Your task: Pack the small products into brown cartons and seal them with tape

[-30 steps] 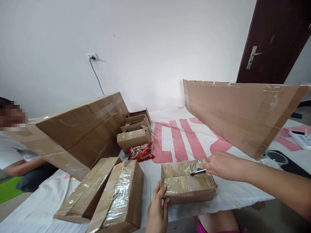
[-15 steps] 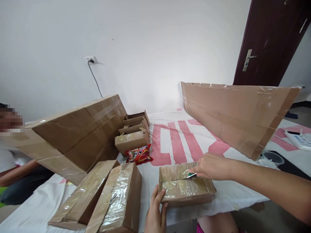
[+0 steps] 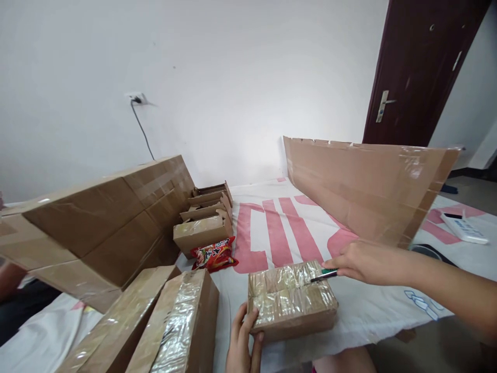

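Note:
A small taped cardboard box (image 3: 291, 324) lies near the front edge of the cloth. At its left end my left hand (image 3: 244, 336) grips the corner, fingers on the top and side. My right hand (image 3: 355, 261) holds a green-handled box cutter (image 3: 328, 274), its tip over the seam between the tape strips. The part of the cutter inside my palm is hidden. A red printed snack packet (image 3: 214, 255) lies beyond the box to the left. Two longer taped boxes stand to the left of my left hand, the nearer one (image 3: 205, 321) beside it.
Behind the packet is a row of several small cardboard boxes (image 3: 205, 230), next to a large carton (image 3: 104, 212). A tall cardboard panel (image 3: 368, 191) stands at the right. White packs (image 3: 466, 228) lie at the far right. Part of another person shows at the left edge.
My right hand has drawn the cutter rightward along the top of the box to near its right end. My left hand stays on the left corner. The whole view has shifted slightly.

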{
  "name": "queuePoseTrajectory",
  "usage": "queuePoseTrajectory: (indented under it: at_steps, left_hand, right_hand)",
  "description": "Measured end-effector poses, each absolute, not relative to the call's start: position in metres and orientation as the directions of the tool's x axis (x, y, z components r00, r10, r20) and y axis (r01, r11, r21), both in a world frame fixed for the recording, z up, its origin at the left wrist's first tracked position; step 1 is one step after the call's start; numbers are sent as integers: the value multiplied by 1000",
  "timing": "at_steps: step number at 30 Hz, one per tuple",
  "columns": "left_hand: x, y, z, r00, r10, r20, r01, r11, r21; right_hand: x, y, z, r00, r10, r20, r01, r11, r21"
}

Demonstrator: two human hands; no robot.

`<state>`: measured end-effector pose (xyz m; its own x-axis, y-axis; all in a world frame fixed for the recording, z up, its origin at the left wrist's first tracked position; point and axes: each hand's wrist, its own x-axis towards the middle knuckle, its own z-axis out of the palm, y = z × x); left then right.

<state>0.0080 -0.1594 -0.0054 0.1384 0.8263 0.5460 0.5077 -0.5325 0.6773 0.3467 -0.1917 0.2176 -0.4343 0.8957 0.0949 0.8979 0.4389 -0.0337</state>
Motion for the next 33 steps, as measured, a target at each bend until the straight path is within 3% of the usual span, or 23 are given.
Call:
queuePoseTrajectory:
  at_steps: [3,7,12,15,19,25,33]
  left_hand:
    - [9,-158,3,144,776,614,522,-586,619]
    - [7,-159,17,99,723,684,513,-626,587]
    - [5,-156,39,-14,892,453,489,-389,781]
    - [5,-150,52,-24,957,289,421,-252,871]
    - [5,-145,59,89,993,76,223,-95,970]
    - [9,-143,48,60,997,42,30,-44,999]
    - [7,-145,39,44,996,75,-7,-75,997]
  right_hand:
    - [341,-184,214,-488,873,3,873,488,-18]
    - [335,-174,208,-527,850,19,850,527,-14]
    - [339,-168,201,-513,857,37,857,514,-27]
    - [341,-165,200,-522,853,7,846,519,-118]
    - [344,-162,203,-504,862,-56,837,471,-278]
    - [345,-155,210,-430,897,-101,852,367,-373]
    - [308,-118,206,-590,761,-269,768,427,-477]
